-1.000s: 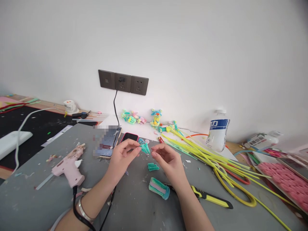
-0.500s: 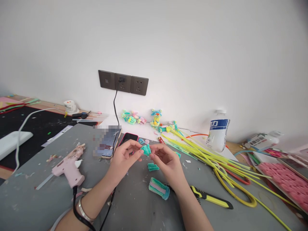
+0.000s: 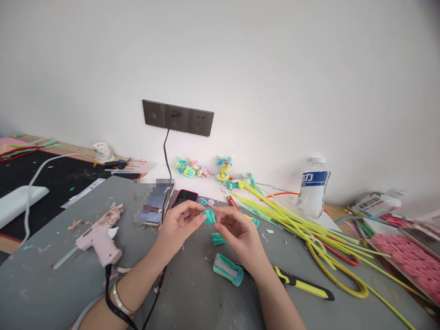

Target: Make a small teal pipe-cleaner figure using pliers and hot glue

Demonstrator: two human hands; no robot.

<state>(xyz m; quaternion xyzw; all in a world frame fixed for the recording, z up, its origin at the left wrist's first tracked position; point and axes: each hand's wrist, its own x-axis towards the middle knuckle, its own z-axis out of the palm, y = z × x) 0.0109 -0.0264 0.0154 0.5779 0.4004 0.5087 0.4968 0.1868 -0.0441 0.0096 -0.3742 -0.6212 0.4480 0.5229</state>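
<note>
Between my fingertips I hold a small teal folded pipe-cleaner piece [image 3: 208, 217] above the grey mat. My left hand [image 3: 180, 224] pinches its left side with thumb and index finger. On its right side, the fingers of my right hand [image 3: 239, 231] are closed on it too. Just below lies another teal folded pipe-cleaner piece [image 3: 217, 238], partly behind my right thumb. Nearer to me, a teal and lilac pipe-cleaner cylinder [image 3: 228, 269] rests on its side by my right wrist.
A pink glue gun [image 3: 99, 240] lies left, its black cord passing over my left forearm. Yellow pipe cleaners [image 3: 292, 220] and a utility knife [image 3: 304, 284] are on the right. Behind stand a plastic bottle [image 3: 312, 188], a phone [image 3: 158, 201] and pipe-cleaner figures [image 3: 224, 168] by the wall.
The teal piece has turned slightly between my fingers, and my right fingers have shifted a little. The whole view has moved slightly; things on the mat lie as before.
</note>
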